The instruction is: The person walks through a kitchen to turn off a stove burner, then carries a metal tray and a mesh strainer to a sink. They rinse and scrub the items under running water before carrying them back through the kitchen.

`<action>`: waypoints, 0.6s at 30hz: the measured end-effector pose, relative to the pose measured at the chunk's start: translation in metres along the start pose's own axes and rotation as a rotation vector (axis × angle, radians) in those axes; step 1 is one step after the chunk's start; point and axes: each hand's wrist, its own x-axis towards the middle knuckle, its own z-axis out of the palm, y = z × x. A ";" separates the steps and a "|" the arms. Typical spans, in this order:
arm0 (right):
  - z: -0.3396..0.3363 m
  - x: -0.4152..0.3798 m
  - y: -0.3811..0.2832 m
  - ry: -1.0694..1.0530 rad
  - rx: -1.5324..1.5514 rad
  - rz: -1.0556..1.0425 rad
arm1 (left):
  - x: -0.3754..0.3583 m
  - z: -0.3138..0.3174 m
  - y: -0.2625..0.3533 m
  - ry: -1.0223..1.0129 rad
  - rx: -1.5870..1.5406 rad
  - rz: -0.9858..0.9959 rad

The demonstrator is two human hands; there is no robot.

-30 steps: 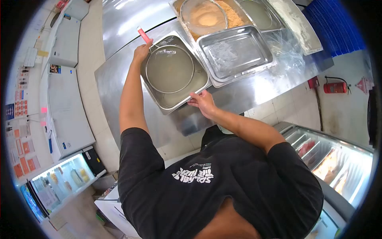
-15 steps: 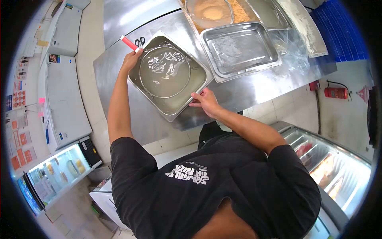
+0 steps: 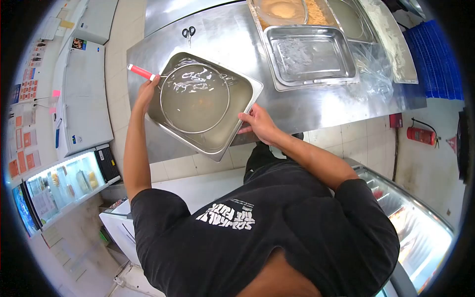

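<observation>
A deep metal pan (image 3: 238,129) of cloudy liquid sits on the steel table, its near corner jutting past the front edge. Inside it rests a round wire-rimmed strainer (image 3: 229,96), whose red-and-white handle (image 3: 141,72) sticks out over the left rim. My left hand (image 3: 147,91) is closed at that rim, thumb against the base of the handle; its fingers are partly hidden. On the right side, my right hand (image 3: 260,123) pinches the pan's rim, thumb on top and fingers below. Some small light-brown bits show in the liquid.
Black scissors (image 3: 188,33) lie behind the pan on the steel table (image 3: 217,42). To the right are a shallow metal tray (image 3: 316,79), a crumpled plastic bag (image 3: 371,74) and a container of orange-brown crumbs (image 3: 321,15). White flour-like powder fills a long tray (image 3: 388,39) farther right.
Both hands have brought the pan, with the strainer in it, toward me and to the left, away from the scissors and shallow tray. The camera view has shifted too.
</observation>
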 end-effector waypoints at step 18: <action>-0.073 -0.160 -0.097 0.142 -0.017 -0.242 | -0.171 0.052 0.146 -0.174 -0.243 -0.057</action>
